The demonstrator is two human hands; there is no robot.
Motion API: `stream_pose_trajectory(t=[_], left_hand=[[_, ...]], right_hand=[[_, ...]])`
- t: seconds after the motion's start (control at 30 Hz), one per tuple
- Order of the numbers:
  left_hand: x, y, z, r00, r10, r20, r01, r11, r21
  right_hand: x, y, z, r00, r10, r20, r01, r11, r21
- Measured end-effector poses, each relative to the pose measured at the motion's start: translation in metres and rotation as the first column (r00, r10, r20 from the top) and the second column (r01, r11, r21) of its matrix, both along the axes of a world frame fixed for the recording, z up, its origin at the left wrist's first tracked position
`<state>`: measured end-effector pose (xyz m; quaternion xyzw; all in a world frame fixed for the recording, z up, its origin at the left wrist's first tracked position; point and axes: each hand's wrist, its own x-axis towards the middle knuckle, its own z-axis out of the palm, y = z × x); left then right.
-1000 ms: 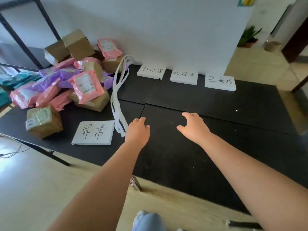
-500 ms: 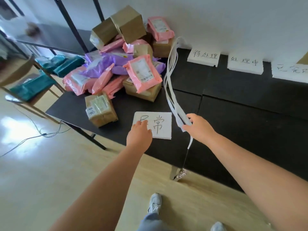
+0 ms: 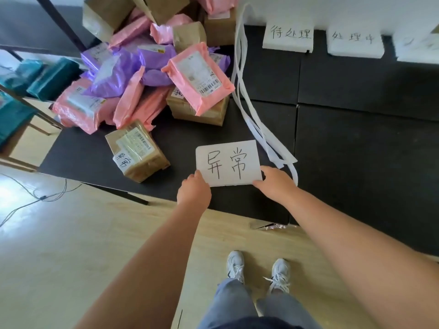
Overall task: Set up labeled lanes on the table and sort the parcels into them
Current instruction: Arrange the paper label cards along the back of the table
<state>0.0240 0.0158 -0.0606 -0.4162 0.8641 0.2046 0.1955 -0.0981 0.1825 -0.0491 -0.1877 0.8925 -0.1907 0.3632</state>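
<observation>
A: What are the hands doing?

B: Both are holding the white rectangular foam card with two handwritten characters (image 3: 228,163); the left hand (image 3: 193,192) is pinching its near left corner, its grip closing on the card's edge; the right hand (image 3: 275,184) is gripping the near right corner in the same way.

A: And where is that card sitting?

B: Near the front edge of the black matte surface (image 3: 356,150); whether it is lying flat or being raised slightly, I cannot tell.

A: What is lying around it?

B: Just to its left, a brown cardboard box with a handwritten sticker (image 3: 136,151) is resting; behind that, a heap of pink and purple plastic mailer parcels and cardboard boxes (image 3: 147,74) is piling up toward the wall; a bundle of white strips (image 3: 240,67) is trailing from the wall down to the card's right side, passing close to the right hand.

A: Other labels?

B: Two white foam cards, one at the left (image 3: 288,37) and one beside it (image 3: 355,42), are leaning along the wall; a third at the frame's edge is too blurred to read.
</observation>
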Motion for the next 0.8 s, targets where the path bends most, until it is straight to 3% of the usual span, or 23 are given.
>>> stream_pose_trajectory(t=[0.17, 0.4, 0.57, 0.8], left_hand=[[-0.002, 0.002, -0.006, 0.998, 0.041, -0.042, -0.039, 0.999, 0.034], [0.007, 0.013, 0.004, 0.891, 0.395, -0.224, -0.386, 0.919, 0.086], [0.000, 0.047, 0.025, 0.812, 0.329, -0.482, -0.366, 0.931, 0.018], [-0.059, 0.129, 0.062, 0.759, 0.212, -0.615, -0.261, 0.965, 0.011]], right_hand=[[0.003, -0.008, -0.010, 1.000, 0.000, 0.019, 0.000, 1.000, 0.015], [0.004, -0.009, -0.006, 0.997, -0.063, -0.051, 0.060, 0.997, -0.058], [-0.009, 0.009, 0.016, 0.955, -0.204, -0.214, 0.164, 0.968, -0.189], [-0.052, 0.103, 0.050, 0.886, -0.344, -0.311, 0.264, 0.926, -0.272]])
